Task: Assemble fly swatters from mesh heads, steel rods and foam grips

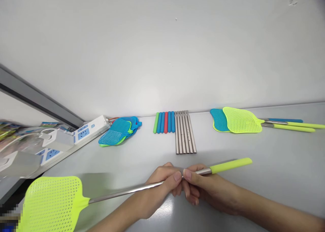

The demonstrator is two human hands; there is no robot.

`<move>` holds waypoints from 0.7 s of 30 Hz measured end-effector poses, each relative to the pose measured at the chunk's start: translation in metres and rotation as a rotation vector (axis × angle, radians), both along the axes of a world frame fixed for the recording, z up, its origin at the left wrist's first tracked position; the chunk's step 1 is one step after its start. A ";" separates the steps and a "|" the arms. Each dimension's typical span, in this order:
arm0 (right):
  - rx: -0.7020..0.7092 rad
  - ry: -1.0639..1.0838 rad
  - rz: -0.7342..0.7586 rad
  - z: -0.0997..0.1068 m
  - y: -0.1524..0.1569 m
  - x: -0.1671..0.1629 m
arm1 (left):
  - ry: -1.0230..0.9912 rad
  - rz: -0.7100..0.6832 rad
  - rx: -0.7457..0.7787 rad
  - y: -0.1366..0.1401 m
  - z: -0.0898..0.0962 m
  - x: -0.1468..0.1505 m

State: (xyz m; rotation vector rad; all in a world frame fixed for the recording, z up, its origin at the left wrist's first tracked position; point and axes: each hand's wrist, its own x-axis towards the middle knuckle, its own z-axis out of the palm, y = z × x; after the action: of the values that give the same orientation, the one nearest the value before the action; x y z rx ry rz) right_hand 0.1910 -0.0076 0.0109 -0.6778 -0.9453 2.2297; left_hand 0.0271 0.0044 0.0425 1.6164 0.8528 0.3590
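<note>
A fly swatter (pixel 127 191) lies across both hands, its yellow-green mesh head at the lower left and its yellow-green grip at the right, joined by a metal rod. My left hand (pixel 162 184) pinches the rod near its middle. Close beside it, my right hand (pixel 203 184) grips the rod just short of the coloured grip. The two thumbs almost touch. Beyond the hands lie several metal tubes (pixel 185 134) side by side. To their left is a row of grip sleeves (pixel 164 122) in green, blue and red.
Blue and green swatter heads (pixel 118 132) are stacked at the left, beside a white power strip (pixel 86 132) with plugs and cables. Several whole fly swatters (pixel 242 120) lie overlapped at the right. A pale wall (pixel 162 56) rises behind the grey table (pixel 142 161).
</note>
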 end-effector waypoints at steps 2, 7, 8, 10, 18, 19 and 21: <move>-0.007 -0.012 0.007 0.001 0.000 0.000 | -0.025 -0.005 -0.008 0.000 0.001 0.001; -0.073 0.003 0.009 0.004 0.002 -0.001 | -0.044 -0.009 0.025 0.000 0.002 0.001; -0.081 0.005 0.004 0.005 0.002 -0.001 | -0.039 -0.008 0.027 0.000 0.002 0.001; -0.095 0.006 -0.003 0.006 0.002 -0.002 | -0.032 -0.015 0.026 0.001 0.002 0.001; -0.117 0.001 -0.015 0.006 0.002 -0.002 | -0.027 -0.034 0.037 0.001 0.004 0.002; -0.118 0.002 -0.016 0.006 0.002 -0.002 | -0.025 -0.037 0.050 0.001 0.003 0.002; -0.119 0.005 -0.016 0.005 0.002 -0.001 | -0.031 -0.047 0.071 0.001 0.002 0.003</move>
State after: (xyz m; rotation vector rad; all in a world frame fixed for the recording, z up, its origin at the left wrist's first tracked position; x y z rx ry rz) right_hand 0.1896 -0.0054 0.0162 -0.7301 -0.8072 2.2856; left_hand 0.0297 0.0051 0.0443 1.6901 0.7851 0.3836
